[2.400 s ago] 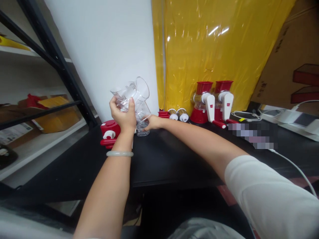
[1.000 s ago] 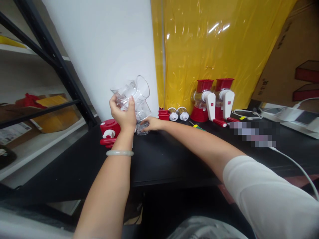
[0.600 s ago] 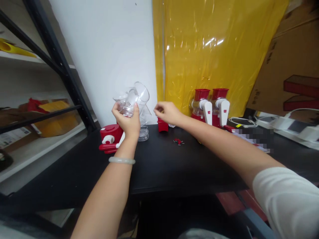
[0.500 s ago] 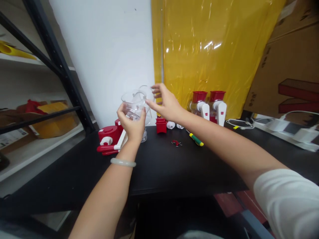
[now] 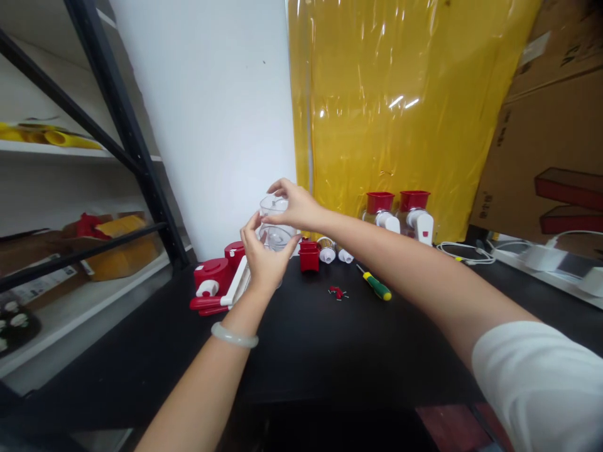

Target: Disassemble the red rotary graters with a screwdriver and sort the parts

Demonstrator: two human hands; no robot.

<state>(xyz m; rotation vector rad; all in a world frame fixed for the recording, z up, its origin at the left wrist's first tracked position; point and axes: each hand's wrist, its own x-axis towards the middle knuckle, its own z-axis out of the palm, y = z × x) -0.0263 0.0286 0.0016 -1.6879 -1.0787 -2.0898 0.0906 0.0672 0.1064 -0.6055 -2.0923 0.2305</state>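
Observation:
My left hand (image 5: 264, 260) cradles a clear plastic housing (image 5: 274, 231) from below, above the far left of the black table (image 5: 330, 339). My right hand (image 5: 293, 204) comes over from the right and its fingers close on the housing's top rim. Both hands hold the piece in the air. Just left of it lie red and white crank parts (image 5: 217, 285). A small red part (image 5: 309, 257) stands right behind my left hand.
Two red-topped grinders (image 5: 400, 213) stand at the back by the yellow film. Drum inserts (image 5: 326, 251), a green-handled screwdriver (image 5: 375, 285) and small red bits (image 5: 337, 292) lie mid-table. A black shelf rack (image 5: 127, 157) stands left; cables and white devices (image 5: 541, 257) lie right.
My right hand left the table, rose and took the clear housing's top. My left hand tipped the housing and lowered it toward me. The view shifted, showing the screwdriver and red bits.

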